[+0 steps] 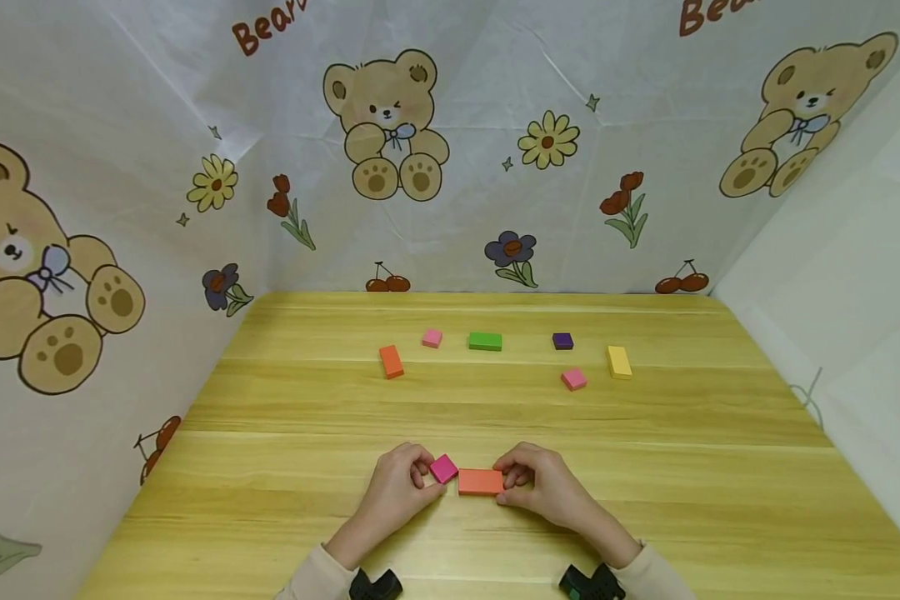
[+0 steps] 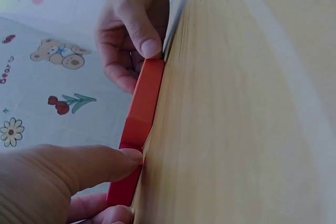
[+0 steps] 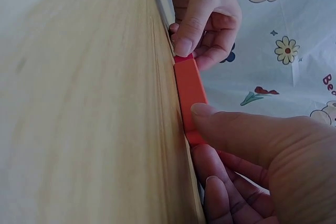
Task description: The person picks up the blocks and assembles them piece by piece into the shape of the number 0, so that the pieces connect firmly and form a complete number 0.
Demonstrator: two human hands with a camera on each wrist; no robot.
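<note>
To my left, bear-printed cloth (image 1: pixel 157 75) is hanging, continuing behind the wood-grained table (image 1: pixel 307 400). My left hand (image 1: pixel 397 483) is pinching a magenta block (image 1: pixel 443 468) between its fingers, near the table's front; its corner is meeting an orange block (image 1: pixel 480 482). Six more blocks (image 1: pixel 485 342) are lying scattered farther back. My right hand's (image 1: pixel 547 492) fingers are gripping the orange block's right end. Rightmost, a white wall (image 1: pixel 855 317) is rising.

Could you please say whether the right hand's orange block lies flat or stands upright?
Flat: the orange block shows its broad face upward in the head view.
</note>
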